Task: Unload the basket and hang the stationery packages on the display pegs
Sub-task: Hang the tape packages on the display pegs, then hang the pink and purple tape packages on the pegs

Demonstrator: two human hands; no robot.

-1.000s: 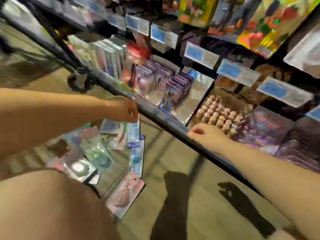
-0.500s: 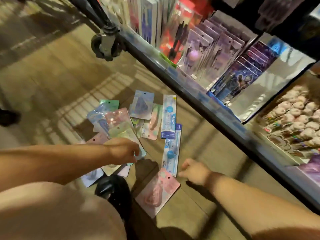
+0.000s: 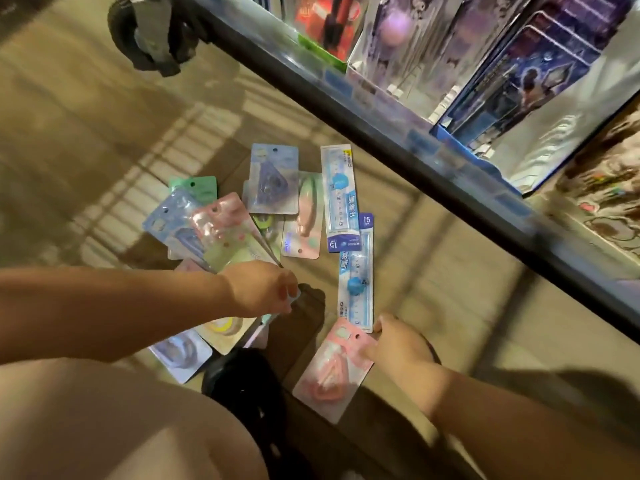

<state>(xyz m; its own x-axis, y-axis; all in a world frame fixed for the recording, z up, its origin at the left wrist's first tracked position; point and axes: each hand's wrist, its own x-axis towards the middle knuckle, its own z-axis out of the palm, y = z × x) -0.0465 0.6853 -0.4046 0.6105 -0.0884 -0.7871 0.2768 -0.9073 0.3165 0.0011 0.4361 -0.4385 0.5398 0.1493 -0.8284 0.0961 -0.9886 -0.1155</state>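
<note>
Through the head camera I look down at stationery packages scattered on the floor (image 3: 433, 271). My left hand (image 3: 259, 289) sits near the centre of the view, its fingers (image 3: 289, 292) curled and pinching the near end of a fan of packages (image 3: 221, 230) that spreads away toward 10 o'clock. My right hand (image 3: 398, 344), at 4 o'clock from the left, pinches the top corner of a pink package (image 3: 332, 372), the thumb lying flat on the card and the other fingers curled at its edge. Two ruler packs (image 3: 341, 199) lie end to end toward 12 o'clock from the right hand, the nearer one touching the pink package. A blue triangular pack (image 3: 273, 178) lies just beside them at 9 o'clock. The shelf (image 3: 415, 133) runs diagonally across from 12 to 4 o'clock, with a caster wheel (image 3: 145, 32) at 11 o'clock. A black shoe (image 3: 242, 386) sits between my arms.
</note>
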